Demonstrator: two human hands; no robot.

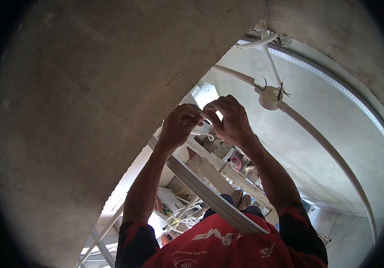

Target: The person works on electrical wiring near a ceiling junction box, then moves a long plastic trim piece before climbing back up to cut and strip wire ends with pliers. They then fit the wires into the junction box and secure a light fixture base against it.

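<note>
Fingers of the left hand (179,127) and right hand (230,120) pinch together on a thin wire (203,134) held up near the concrete ceiling (89,89). Seemingly twisting or stripping it; next calls for steady grip beside the conduit junction box (270,97).

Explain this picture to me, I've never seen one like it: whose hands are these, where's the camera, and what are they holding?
The single picture comes from a camera worn on a person's head, with a fisheye lens, so everything curves. Both arms belong to that person, who wears a red shirt. The left hand and right hand meet, fingertips pinching something thin, likely a wire; it is too small to be sure. Beside them rises a bare concrete wall. White conduit pipes run across the pale surface into a round junction box with wire ends sticking out. Below are a ladder rail and the person's feet.
</note>
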